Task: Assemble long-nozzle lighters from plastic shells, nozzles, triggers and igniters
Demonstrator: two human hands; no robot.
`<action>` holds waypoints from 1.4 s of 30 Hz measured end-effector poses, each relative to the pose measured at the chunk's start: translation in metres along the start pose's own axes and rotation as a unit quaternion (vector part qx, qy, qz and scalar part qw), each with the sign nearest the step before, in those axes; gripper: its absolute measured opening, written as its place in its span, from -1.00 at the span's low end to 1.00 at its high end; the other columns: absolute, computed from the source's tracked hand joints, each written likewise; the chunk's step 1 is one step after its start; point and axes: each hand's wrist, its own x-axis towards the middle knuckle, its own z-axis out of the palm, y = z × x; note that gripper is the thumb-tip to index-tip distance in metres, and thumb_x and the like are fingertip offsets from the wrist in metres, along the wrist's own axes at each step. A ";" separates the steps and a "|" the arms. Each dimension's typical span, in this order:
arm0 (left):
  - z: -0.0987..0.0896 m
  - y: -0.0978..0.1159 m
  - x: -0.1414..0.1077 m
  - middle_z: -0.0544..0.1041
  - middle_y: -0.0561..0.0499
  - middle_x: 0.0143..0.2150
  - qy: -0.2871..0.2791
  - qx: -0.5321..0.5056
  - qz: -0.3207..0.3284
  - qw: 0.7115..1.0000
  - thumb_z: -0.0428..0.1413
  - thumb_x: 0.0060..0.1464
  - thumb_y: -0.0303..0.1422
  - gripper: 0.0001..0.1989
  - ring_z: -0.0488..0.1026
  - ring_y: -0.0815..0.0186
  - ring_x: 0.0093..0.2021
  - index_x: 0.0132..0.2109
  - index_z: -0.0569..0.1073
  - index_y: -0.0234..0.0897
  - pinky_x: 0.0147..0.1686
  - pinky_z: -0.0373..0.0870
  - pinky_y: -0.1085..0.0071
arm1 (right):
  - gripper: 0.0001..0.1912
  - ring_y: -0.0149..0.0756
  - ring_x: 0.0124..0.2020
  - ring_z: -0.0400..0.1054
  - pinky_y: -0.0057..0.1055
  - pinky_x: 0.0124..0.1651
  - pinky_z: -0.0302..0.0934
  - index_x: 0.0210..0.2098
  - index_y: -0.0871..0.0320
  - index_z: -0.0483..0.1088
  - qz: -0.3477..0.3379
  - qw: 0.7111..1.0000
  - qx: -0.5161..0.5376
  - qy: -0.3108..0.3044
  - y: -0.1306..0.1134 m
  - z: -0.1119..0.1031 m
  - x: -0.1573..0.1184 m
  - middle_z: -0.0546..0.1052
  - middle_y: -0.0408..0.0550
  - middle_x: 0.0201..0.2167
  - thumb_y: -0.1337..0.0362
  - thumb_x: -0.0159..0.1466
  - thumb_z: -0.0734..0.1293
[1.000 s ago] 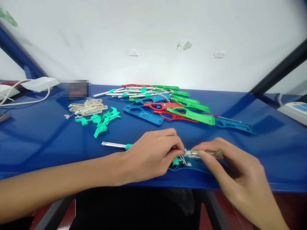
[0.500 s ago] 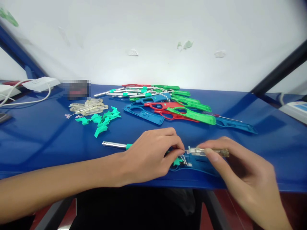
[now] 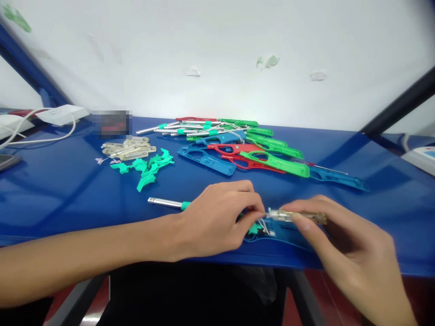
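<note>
A blue plastic casing point(image 3: 288, 235) lies near the table's front edge, with a green piece point(image 3: 253, 229) and white wires point(image 3: 264, 225) in it. My left hand point(image 3: 220, 217) rests over its left part, thumb and forefinger pinched at the tip of a clear part; what lies between them is too small to make out. My right hand point(image 3: 350, 244) grips that clear cartridge-like part point(image 3: 285, 215) between thumb and fingers, above the casing. A silver tube point(image 3: 166, 202) with a green collar point(image 3: 185, 206) sticks out to the left from under my left hand.
Green, red and blue casings point(image 3: 275, 164) and silver tubes point(image 3: 207, 128) are heaped at the back. Clear parts point(image 3: 131, 148) and green pieces point(image 3: 146, 170) lie left of them. White cables point(image 3: 44, 141) are at the far left, a white device point(image 3: 421, 158) at the right.
The whole view has shifted slightly, so the table's things appear a little further right. Both hands keep nearly the same pose and hold.
</note>
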 end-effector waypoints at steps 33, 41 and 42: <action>0.001 -0.001 0.000 0.52 0.06 -0.24 0.007 -0.008 0.012 1.000 0.18 0.32 -0.54 -0.84 0.28 0.50 -0.45 -0.14 0.69 -0.40 -0.41 0.25 0.49 | -0.92 -0.36 -0.20 0.57 -0.48 -0.11 0.38 -0.17 -0.19 0.61 0.014 1.000 -0.006 -0.003 0.001 0.000 0.000 0.70 -0.35 -0.18 0.13 0.44 0.43; 0.001 0.001 -0.001 0.56 0.05 -0.22 0.008 -0.001 0.008 1.000 0.17 0.34 -0.53 -0.84 0.31 0.48 -0.45 -0.14 0.68 -0.35 -0.41 0.27 0.49 | -0.91 -0.25 -0.23 0.59 -0.38 -0.13 0.45 -0.20 -0.15 0.64 0.023 1.000 -0.005 -0.004 -0.001 0.000 0.001 0.72 -0.25 -0.21 0.09 0.41 0.45; 0.001 0.001 -0.001 0.56 0.04 -0.22 0.008 -0.001 0.008 1.000 0.17 0.34 -0.53 -0.84 0.32 0.48 -0.45 -0.14 0.68 -0.35 -0.41 0.28 0.49 | -0.90 -0.23 -0.24 0.59 -0.36 -0.14 0.46 -0.21 -0.15 0.65 0.026 1.000 -0.005 -0.005 -0.001 0.000 0.002 0.72 -0.23 -0.21 0.09 0.40 0.45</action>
